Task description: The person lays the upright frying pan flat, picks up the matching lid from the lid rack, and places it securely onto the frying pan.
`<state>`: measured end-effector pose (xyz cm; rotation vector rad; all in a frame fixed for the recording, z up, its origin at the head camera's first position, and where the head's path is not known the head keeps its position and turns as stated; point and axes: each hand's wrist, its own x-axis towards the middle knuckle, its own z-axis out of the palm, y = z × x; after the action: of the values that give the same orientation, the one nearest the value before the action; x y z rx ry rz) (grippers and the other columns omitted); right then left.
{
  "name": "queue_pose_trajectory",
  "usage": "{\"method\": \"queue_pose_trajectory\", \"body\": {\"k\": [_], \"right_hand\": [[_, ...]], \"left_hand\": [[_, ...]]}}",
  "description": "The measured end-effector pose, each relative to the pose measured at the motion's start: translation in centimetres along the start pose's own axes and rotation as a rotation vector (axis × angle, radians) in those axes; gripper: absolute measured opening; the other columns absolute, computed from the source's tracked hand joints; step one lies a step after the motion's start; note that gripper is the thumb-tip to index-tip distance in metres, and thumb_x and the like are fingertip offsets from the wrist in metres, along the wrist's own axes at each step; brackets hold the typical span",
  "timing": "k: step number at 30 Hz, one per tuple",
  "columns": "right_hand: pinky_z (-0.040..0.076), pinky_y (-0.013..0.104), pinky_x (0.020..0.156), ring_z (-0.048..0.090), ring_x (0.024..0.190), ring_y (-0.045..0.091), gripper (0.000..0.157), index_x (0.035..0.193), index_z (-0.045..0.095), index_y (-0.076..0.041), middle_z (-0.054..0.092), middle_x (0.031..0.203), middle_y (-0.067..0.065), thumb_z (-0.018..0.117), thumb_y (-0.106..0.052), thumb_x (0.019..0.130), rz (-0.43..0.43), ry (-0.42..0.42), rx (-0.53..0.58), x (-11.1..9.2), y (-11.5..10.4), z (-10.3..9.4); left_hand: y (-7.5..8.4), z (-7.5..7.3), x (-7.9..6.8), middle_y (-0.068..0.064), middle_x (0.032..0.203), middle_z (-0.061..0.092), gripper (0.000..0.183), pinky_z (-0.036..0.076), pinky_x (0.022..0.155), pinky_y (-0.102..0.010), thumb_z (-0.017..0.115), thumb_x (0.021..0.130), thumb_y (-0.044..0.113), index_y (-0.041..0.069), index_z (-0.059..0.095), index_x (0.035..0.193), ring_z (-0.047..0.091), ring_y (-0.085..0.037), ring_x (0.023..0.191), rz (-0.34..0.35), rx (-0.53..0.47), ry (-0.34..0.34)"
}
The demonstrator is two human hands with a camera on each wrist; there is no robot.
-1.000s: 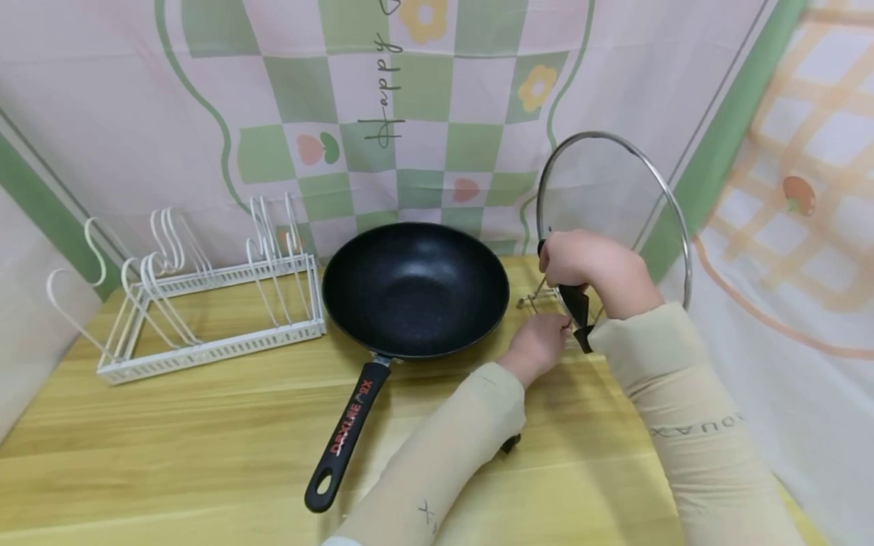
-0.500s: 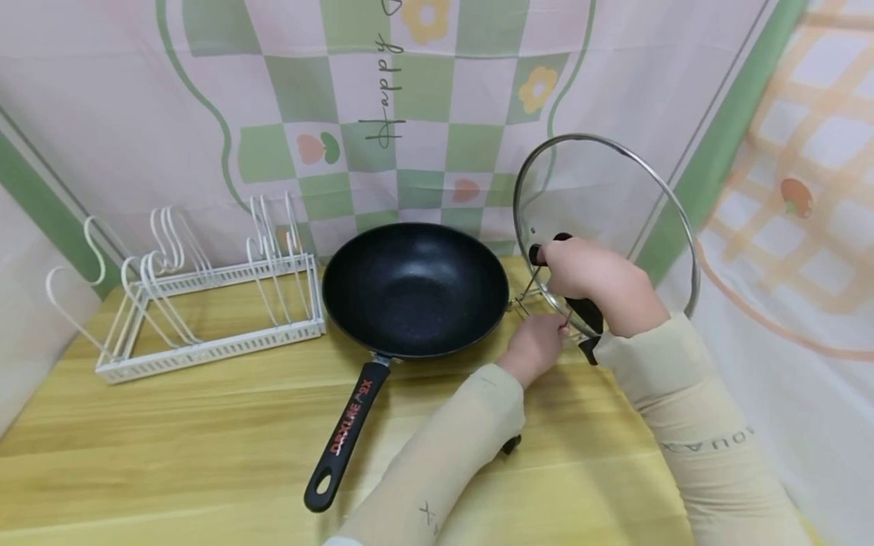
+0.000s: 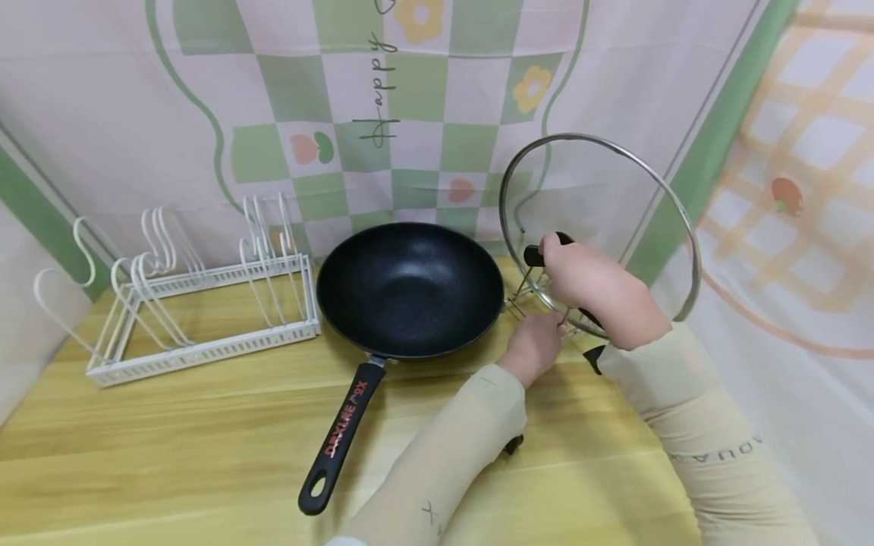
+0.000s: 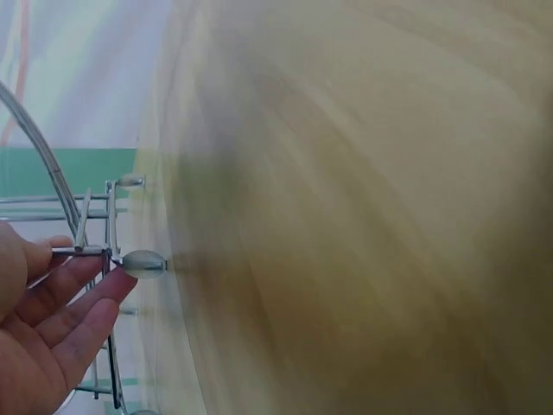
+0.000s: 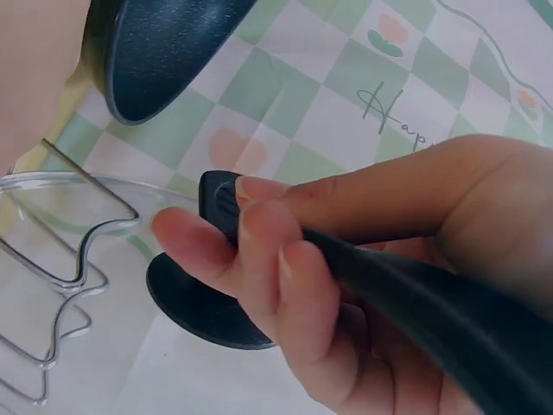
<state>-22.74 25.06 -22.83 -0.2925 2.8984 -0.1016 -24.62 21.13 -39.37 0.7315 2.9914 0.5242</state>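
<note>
In the head view my right hand (image 3: 595,287) grips the long black handle (image 5: 406,298) of a glass lid (image 3: 590,193) with a metal rim. The lid stands on edge, its lower rim among the wires of a small metal rack (image 5: 86,246). Thumb and fingers of my left hand (image 3: 535,349) pinch a wire at the rack's near side, close to a clear foot (image 4: 144,264) in the left wrist view. How far the rim sits in the rack is partly hidden by both hands.
A black wok (image 3: 413,292) rests just left of the rack, its handle (image 3: 341,440) pointing towards me. Further left stands a white dish rack (image 3: 205,353). Under my left forearm a small black end (image 3: 514,444) sticks out on the wooden table (image 3: 205,455).
My right hand has brought the lid leftward and turned it to face me more, its lower rim now at the rack. The left hand stays on the wire. The head view has shifted slightly.
</note>
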Motion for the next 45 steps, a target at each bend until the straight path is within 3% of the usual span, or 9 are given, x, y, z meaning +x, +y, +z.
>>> {"method": "queue_pose_trajectory", "body": {"k": [7,11,15,19,21,24,28,37,45], "right_hand": [[0.039,0.034,0.050,0.046,0.054,0.021,0.055,0.142,0.027,0.011,0.054,0.069,0.011,0.050,0.008,0.092,0.037,0.037,0.004,-0.3,0.5,0.0],[0.048,0.045,0.060,0.062,0.075,0.035,0.058,0.146,0.033,0.009,0.065,0.094,0.024,0.053,0.006,0.092,0.045,0.046,-0.049,-0.2,1.0,-0.1],[0.051,0.054,0.064,0.063,0.097,0.049,0.063,0.152,0.035,0.000,0.059,0.127,0.036,0.053,0.005,0.092,0.072,0.055,-0.068,-0.3,1.8,-0.4],[0.048,0.047,0.057,0.061,0.087,0.044,0.068,0.157,0.032,-0.005,0.051,0.136,0.039,0.051,0.006,0.093,0.108,0.063,-0.043,-0.4,2.1,-0.3],[0.045,0.042,0.053,0.058,0.075,0.038,0.068,0.158,0.032,-0.004,0.055,0.130,0.038,0.050,0.006,0.093,0.113,0.076,-0.035,-0.4,1.9,-0.1],[0.040,0.035,0.049,0.049,0.061,0.029,0.065,0.156,0.034,-0.001,0.065,0.100,0.030,0.048,0.007,0.094,0.105,0.099,-0.045,-0.4,1.3,0.4],[0.036,0.033,0.047,0.041,0.052,0.021,0.058,0.153,0.039,0.003,0.051,0.063,0.011,0.048,0.007,0.096,0.084,0.160,-0.100,-0.5,0.7,1.2],[0.034,0.031,0.045,0.036,0.048,0.016,0.055,0.155,0.037,0.002,0.049,0.057,0.009,0.046,0.005,0.101,0.082,0.204,-0.213,-0.6,0.4,1.9],[0.040,0.034,0.045,0.043,0.050,0.021,0.057,0.154,0.037,0.004,0.050,0.057,0.009,0.050,0.003,0.099,0.073,0.214,-0.236,-0.6,0.7,2.0]], "left_hand": [[0.9,0.2,0.1,0.011,0.098,0.074,0.025,0.053,0.062,-0.017,0.050,0.108,0.038,0.027,0.073,0.112,0.071,-0.007,0.085,-0.107,-0.040,0.020],[1.0,0.3,0.1,0.011,0.107,0.075,0.026,0.051,0.055,-0.019,0.052,0.107,0.038,0.030,0.072,0.121,0.071,-0.009,0.087,-0.150,-0.135,0.025],[0.5,0.4,0.1,0.013,0.116,0.073,0.025,0.048,0.055,-0.022,0.056,0.106,0.033,0.033,0.073,0.125,0.070,-0.009,0.096,-0.157,-0.296,0.054],[0.0,0.4,0.1,0.012,0.110,0.074,0.021,0.046,0.058,-0.023,0.059,0.106,0.032,0.032,0.077,0.117,0.068,-0.007,0.096,-0.121,-0.303,0.091],[-0.2,0.5,0.1,0.014,0.109,0.074,0.020,0.047,0.060,-0.021,0.060,0.105,0.033,0.032,0.077,0.116,0.068,-0.006,0.097,-0.112,-0.286,0.098],[-0.3,0.6,0.1,0.016,0.110,0.074,0.022,0.049,0.063,-0.019,0.060,0.105,0.033,0.033,0.078,0.118,0.068,-0.003,0.098,-0.110,-0.261,0.092],[-0.3,0.7,0.1,0.016,0.112,0.074,0.024,0.048,0.063,-0.017,0.058,0.106,0.033,0.031,0.076,0.122,0.068,-0.001,0.097,-0.115,-0.276,0.077],[-0.4,0.4,-0.2,0.016,0.115,0.073,0.022,0.048,0.068,-0.014,0.060,0.106,0.026,0.029,0.076,0.121,0.066,0.001,0.094,-0.089,-0.335,0.058],[-0.9,0.1,-0.5,0.009,0.125,0.071,0.054,0.051,0.077,-0.017,0.066,0.094,-0.003,0.027,0.066,0.138,0.065,-0.004,0.108,-0.086,-0.462,-0.027]]}}
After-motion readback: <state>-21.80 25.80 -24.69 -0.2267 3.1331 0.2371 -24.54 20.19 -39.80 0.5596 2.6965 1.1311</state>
